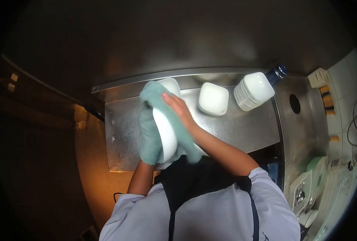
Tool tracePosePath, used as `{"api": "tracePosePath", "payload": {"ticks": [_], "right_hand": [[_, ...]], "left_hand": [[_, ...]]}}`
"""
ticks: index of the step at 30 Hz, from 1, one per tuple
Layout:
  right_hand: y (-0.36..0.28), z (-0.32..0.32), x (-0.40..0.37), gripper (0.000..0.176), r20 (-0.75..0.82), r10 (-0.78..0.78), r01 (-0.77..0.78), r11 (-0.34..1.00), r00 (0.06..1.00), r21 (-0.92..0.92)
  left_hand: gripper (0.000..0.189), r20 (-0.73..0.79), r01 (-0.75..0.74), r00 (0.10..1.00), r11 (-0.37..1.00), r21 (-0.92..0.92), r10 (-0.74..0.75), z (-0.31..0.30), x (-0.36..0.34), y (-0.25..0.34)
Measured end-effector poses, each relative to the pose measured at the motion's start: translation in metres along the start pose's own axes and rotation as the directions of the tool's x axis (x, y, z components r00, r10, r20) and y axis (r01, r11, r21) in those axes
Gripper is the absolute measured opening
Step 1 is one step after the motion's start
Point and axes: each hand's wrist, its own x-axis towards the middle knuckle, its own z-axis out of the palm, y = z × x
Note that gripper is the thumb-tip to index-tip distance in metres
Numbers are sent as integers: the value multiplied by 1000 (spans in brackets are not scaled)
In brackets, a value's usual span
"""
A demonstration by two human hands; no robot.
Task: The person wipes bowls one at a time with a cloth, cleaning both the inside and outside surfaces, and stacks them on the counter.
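Observation:
A white bowl (166, 134), tilted on its side, is wrapped in a pale green cloth (149, 120) above the steel counter. My right hand (180, 109) presses the cloth against the bowl's outer side, its fingers close together. The cloth covers my left hand, so its fingers are hidden; only the wrist shows below the cloth. Behind the cloth stands another white dish (171, 85), partly covered from view. To the right are a short stack of square white bowls (213, 99) and a taller, leaning stack of white bowls (260, 87).
The steel counter (242, 130) has a raised back ledge. A dark blue can or bottle (280, 71) lies behind the tall stack. At the right are a steel surface with a round hole (294, 104), a white rack with utensils (301, 193) and a green round item (317, 175).

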Motion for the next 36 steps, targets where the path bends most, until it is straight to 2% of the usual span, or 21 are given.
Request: {"api": "tracePosePath", "payload": {"ticks": [1,2,4,5,6,8,10,11,14,16,19,20,22,25,28,29,30,31,32,35,36], "right_hand": [[26,-6,5,44,-64,86,-74,983,994,170],[72,-20,12,44,-86,-104,108,993,991,40],[133,-38,-1,42,-119,-223,190,952,967,-238],[145,-43,-14,40,-167,-162,91,925,973,-370],[144,-49,-22,38,-45,-33,2,823,998,-568],[131,-64,-39,34,112,291,-41,472,950,-881],[124,-85,-59,32,173,149,86,462,974,-883],[121,-94,-68,31,204,77,148,451,976,-880],[102,-111,-76,30,-30,72,-51,308,997,-950],[102,-131,-81,27,-112,-237,-52,246,965,-968],[95,-174,-77,32,-201,-529,-168,110,824,-980],[91,-190,-73,35,-201,-622,-204,68,757,-977],[74,-209,-68,40,-289,-705,-336,76,648,-939],[76,-248,-49,41,-507,-663,-560,156,551,-813],[74,-264,-35,38,-699,-439,-633,314,565,-708],[74,-267,-33,36,-697,-447,-633,310,561,-709],[74,-270,-33,34,-693,-453,-634,305,560,-711],[75,-274,-32,31,-688,-460,-633,298,561,-715],[75,-277,-31,30,-684,-462,-637,283,565,-717],[73,-285,-28,26,-671,-482,-648,246,564,-721],[69,-285,-27,26,-667,-495,-651,239,557,-721]], "left_hand": [[23,-11,-24,1000,999,39,25,-3,6,-4],[22,-31,-70,997,993,96,74,-8,13,-6],[21,-76,-189,974,952,241,212,-28,34,-4],[20,-80,-253,951,902,349,297,-41,47,0],[19,-64,-311,922,827,468,383,-56,63,2],[18,13,-376,832,546,749,554,-74,85,15],[14,73,-244,775,190,951,628,-50,79,33],[12,116,-151,750,-2,989,652,-37,74,43],[12,209,-169,778,-123,978,593,-57,98,40],[16,324,-219,801,-259,941,503,-55,109,44],[13,313,-148,829,-359,922,462,-62,125,37],[13,349,-180,826,-380,907,442,-61,124,38],[12,420,-245,814,-419,874,401,-41,115,50],[10,528,-391,738,-372,842,420,-49,112,53],[7,501,-471,685,-203,858,529,-44,106,59],[6,338,-475,744,102,874,576,-43,101,61],[5,165,-446,805,397,802,570,-44,95,64],[5,1,-390,859,654,648,511,-35,84,72],[16,-120,-279,921,843,460,370,-25,64,81],[30,-349,-164,896,935,313,274,2,28,103],[38,-309,-190,910,942,277,275,-3,25,105]]}}
